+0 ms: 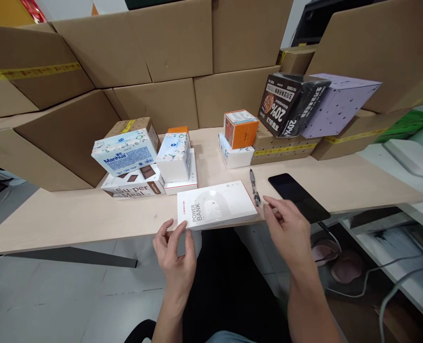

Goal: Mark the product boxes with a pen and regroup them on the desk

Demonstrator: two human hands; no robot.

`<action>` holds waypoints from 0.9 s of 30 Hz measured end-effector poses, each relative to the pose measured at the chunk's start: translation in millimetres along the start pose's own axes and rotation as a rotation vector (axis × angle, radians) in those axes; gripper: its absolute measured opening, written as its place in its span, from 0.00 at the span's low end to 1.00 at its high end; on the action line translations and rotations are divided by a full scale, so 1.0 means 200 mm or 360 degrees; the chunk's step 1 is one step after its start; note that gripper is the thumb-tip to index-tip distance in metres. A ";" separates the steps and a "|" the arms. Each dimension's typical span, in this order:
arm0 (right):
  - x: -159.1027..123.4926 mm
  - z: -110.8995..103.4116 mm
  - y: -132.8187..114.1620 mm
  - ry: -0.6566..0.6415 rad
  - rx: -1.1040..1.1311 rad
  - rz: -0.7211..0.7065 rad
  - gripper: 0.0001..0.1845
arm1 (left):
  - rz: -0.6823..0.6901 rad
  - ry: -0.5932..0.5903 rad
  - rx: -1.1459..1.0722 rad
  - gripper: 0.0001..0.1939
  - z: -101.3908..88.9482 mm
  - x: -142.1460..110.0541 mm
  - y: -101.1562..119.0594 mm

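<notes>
A white power bank box (216,206) lies flat along the front edge of the table, its printed face up. At its near left corner is my left hand (175,252), fingers bent and apart, with the index fingertip at the box's edge; whether it touches is hard to tell. My right hand (286,226) hovers off the box's right end, thumb and index finger apart and nothing between them. Just beyond those fingertips lies a pen (254,186). A black smartphone (297,195) rests to the right, partly behind my right hand.
At the left, tissue packs (125,151) sit on a Su-per Meal box (136,183) and other boxes. Back right, an orange box (240,129) tops a white pack; a black box (290,105) and lilac box (340,102) lean together. Cardboard boxes (161,102) wall the back.
</notes>
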State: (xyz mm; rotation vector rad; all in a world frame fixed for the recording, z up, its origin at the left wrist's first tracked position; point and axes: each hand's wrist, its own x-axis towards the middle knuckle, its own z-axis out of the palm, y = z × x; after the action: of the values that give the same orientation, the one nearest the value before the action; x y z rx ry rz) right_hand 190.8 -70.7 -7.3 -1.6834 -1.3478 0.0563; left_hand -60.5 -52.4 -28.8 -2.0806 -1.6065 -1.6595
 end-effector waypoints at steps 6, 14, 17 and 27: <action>0.31 0.08 0.02 -0.0448 -0.0850 -0.0215 0.26 | 0.0456 0.0036 0.0002 0.19 0.05 0.01 0.13; 0.40 0.06 -0.01 -0.0871 -0.1240 -0.0519 0.15 | 0.0709 -0.0255 -0.0137 0.20 0.14 0.02 0.29; 0.40 0.04 0.03 -0.0837 -0.1297 -0.0599 0.12 | 0.0729 -0.0328 -0.0097 0.20 0.18 0.02 0.30; 0.34 0.14 0.10 0.0431 0.0776 0.0051 0.13 | 0.0687 -0.0338 0.0308 0.21 0.29 0.02 0.31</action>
State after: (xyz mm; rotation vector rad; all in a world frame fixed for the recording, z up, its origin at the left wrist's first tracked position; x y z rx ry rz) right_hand 217.1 0.0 -2.6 -1.2487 -1.0046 0.1570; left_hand 23.6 -46.4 -18.1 -2.3451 -1.1828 -1.1349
